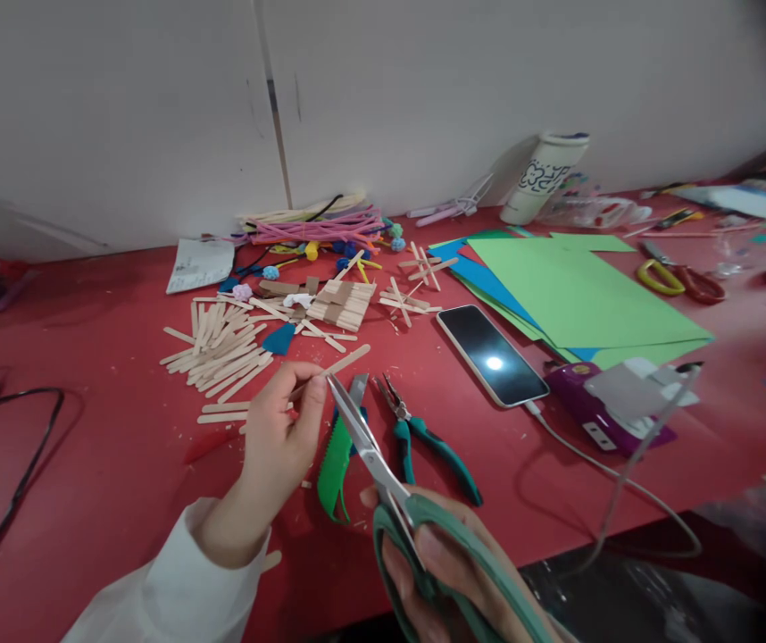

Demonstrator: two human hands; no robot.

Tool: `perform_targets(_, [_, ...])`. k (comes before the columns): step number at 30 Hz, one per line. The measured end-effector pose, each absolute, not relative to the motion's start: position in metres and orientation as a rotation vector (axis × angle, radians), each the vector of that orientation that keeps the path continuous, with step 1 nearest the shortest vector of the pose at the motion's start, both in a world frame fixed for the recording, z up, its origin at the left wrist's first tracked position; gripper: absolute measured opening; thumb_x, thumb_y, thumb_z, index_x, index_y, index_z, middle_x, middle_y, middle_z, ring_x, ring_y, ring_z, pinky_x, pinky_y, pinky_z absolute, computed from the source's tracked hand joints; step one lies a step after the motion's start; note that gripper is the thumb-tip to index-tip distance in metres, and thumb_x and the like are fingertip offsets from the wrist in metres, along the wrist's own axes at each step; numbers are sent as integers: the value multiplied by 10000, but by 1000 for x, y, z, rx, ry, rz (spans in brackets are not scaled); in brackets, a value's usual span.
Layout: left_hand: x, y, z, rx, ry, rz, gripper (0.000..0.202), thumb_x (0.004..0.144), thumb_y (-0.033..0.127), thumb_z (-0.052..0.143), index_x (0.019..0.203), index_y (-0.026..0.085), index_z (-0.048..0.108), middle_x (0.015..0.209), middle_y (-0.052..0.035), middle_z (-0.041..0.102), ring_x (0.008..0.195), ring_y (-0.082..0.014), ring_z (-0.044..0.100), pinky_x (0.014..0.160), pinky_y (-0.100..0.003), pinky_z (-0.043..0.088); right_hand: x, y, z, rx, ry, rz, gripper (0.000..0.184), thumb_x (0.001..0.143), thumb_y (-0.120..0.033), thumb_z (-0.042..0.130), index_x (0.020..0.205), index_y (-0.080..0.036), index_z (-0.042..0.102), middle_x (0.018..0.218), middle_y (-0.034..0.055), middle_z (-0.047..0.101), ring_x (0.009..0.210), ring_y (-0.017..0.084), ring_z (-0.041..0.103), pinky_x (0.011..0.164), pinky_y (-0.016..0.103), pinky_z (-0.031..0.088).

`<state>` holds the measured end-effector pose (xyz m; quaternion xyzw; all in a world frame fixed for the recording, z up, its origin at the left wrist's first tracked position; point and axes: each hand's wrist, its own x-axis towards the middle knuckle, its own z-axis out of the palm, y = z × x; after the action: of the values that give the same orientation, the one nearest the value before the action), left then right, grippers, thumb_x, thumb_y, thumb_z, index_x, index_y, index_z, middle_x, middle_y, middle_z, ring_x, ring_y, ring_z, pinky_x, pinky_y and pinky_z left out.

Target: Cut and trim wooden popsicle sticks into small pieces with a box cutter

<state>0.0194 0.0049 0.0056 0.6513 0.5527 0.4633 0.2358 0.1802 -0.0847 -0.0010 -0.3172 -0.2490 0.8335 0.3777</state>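
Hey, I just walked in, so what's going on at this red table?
A person's left hand pinches a thin, pale wooden craft stick, while the right hand holds metal scissors with green handles, their tips at the stick, close to the left thumb. I can't tell whether they have cut into it. Teal-handled metal pliers lie beside the scissors, and a loose pile of pale wooden sticks lies beyond the left hand.

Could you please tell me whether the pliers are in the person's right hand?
No, the right hand holds the green-handled scissors, while the pliers lie on the red table.
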Motion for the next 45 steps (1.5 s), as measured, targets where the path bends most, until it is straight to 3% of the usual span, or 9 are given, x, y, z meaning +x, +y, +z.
perform_targets(12, [18, 5, 7, 1921, 1536, 1259, 158, 856, 273, 445, 757, 206, 549, 668, 15, 577, 646, -126, 544, 622, -231, 419, 182, -86, 8, -928, -600, 2140, 454, 663, -546, 696, 956, -211, 608, 627, -23, 512, 382, 33, 424, 350, 149, 301])
perform_targets(15, [17, 4, 8, 2017, 1536, 1252, 164, 860, 258, 441, 745, 206, 546, 677, 12, 578, 654, -128, 547, 623, -233, 413, 184, -87, 13, -965, -570, 2123, 338, 721, -494, 671, 870, -196, 616, 633, -26, 504, 397, 21, 416, 359, 136, 304])
perform_targets(18, [16, 4, 10, 2107, 1526, 1237, 169, 861, 240, 435, 747, 204, 554, 699, 1, 605, 680, -135, 563, 630, -236, 411, 184, -87, 13, -873, -606, 2153, 364, 710, -531, 662, 781, -177, 616, 580, -45, 477, 341, 4, 377, 338, 137, 307])
perform_targets(27, [16, 6, 8, 2225, 1521, 1146, 174, 856, 225, 431, 737, 200, 555, 700, -13, 614, 698, -147, 566, 658, -241, 404, 193, -82, -2, -996, -629, 2102, 508, 677, -457, 718, 1073, -163, 596, 557, -62, 532, 285, 17, 430, 260, 110, 362])
perform_targets(31, [16, 7, 9, 2330, 1511, 1117, 191, 860, 210, 418, 720, 198, 548, 673, -8, 601, 674, -143, 550, 638, -238, 389, 197, -79, 3, -986, -604, 2094, 421, 712, -440, 690, 1032, -171, 639, 567, -55, 542, 291, -1, 412, 260, 90, 355])
perform_targets(36, [15, 7, 8, 2370, 1524, 1133, 180, 862, 205, 418, 726, 200, 536, 672, 0, 596, 659, -133, 549, 626, -230, 392, 195, -76, 6, -1177, -742, 2019, 555, 629, -489, 738, 1045, -138, 628, 522, -59, 532, 273, 24, 429, 249, 107, 327])
perform_targets(40, [15, 8, 7, 2405, 1498, 1161, 177, 858, 185, 424, 718, 194, 532, 659, 10, 587, 642, -124, 543, 612, -222, 398, 193, -76, 4, -1245, -897, 1915, 513, 671, -473, 715, 1046, -130, 643, 562, -47, 529, 307, 6, 402, 276, 114, 298])
perform_targets(45, [16, 8, 10, 2444, 1495, 1154, 186, 857, 171, 429, 699, 181, 527, 636, 10, 567, 623, -118, 528, 600, -217, 392, 191, -76, 2, -1232, -1025, 1813, 388, 707, -402, 710, 1011, -162, 684, 571, -51, 486, 459, 27, 417, 438, 133, 399])
